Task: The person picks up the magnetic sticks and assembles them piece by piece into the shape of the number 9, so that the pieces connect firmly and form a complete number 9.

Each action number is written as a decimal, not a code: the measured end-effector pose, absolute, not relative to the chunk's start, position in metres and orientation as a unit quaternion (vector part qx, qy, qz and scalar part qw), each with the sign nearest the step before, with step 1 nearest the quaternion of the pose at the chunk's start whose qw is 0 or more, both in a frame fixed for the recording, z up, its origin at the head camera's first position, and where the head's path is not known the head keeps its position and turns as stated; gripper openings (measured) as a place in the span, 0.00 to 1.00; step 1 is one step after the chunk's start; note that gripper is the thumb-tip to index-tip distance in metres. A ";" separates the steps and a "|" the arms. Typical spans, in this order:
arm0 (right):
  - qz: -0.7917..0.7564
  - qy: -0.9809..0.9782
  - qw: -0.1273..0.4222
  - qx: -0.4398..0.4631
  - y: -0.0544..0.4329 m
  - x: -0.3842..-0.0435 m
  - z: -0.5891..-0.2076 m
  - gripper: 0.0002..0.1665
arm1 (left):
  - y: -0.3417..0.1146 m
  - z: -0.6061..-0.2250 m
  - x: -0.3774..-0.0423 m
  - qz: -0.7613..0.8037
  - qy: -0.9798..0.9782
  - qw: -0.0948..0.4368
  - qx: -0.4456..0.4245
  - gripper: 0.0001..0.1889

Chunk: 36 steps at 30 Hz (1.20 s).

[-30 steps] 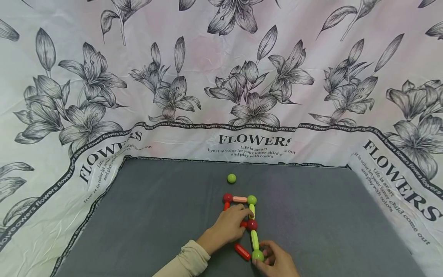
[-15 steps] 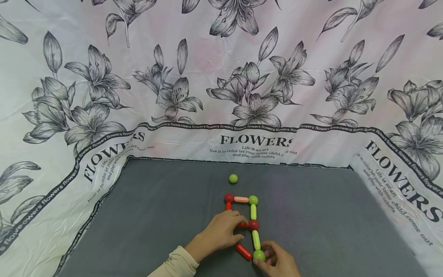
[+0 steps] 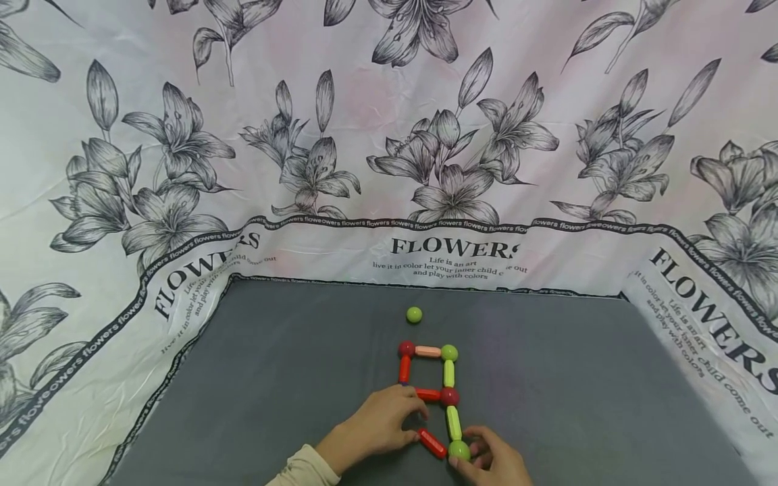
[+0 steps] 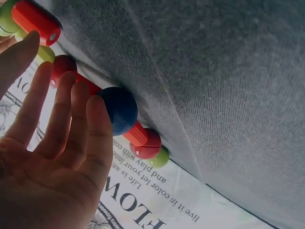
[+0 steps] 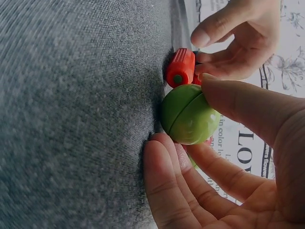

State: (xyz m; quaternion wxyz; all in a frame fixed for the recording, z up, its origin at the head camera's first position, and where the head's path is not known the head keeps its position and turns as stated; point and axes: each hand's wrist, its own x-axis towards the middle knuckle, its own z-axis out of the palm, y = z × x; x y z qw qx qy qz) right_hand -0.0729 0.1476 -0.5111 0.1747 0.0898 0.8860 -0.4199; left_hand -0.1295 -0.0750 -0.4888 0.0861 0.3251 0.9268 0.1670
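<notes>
My right hand pinches a light green ball between thumb and fingers, at the near end of a figure of joined balls and rods. A yellow-green rod links that ball to a dark red ball. From there a red rod runs left to a blue ball, largely hidden by my left hand in the head view. My left hand has its fingers extended and loosely spread, the thumb right at the upper end of a separate red rod, which lies slanted beside the green ball.
The figure's far part is a square with a dark red ball, a salmon rod and a green ball at its corners and top. A loose green ball lies beyond. Floral cloth borders the grey table.
My left hand has drawn back from the red ball and middle red rod toward the loose red rod. My right hand stays at the green ball. The head view shifts slightly.
</notes>
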 end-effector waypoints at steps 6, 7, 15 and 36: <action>-0.422 0.886 0.173 0.086 0.149 -0.072 -0.511 0.33 | -0.079 -0.493 -0.127 0.189 0.913 0.115 0.343 0.14; -0.421 0.887 0.173 0.086 0.149 -0.073 -0.511 0.34 | -0.079 -0.494 -0.127 0.193 0.911 0.118 0.345 0.15; -0.418 0.888 0.169 0.087 0.149 -0.073 -0.512 0.33 | -0.075 -0.497 -0.128 0.218 0.901 0.135 0.350 0.16; -0.428 0.885 0.168 0.077 0.152 -0.071 -0.514 0.32 | -0.064 -0.503 -0.124 0.190 0.902 0.114 0.371 0.14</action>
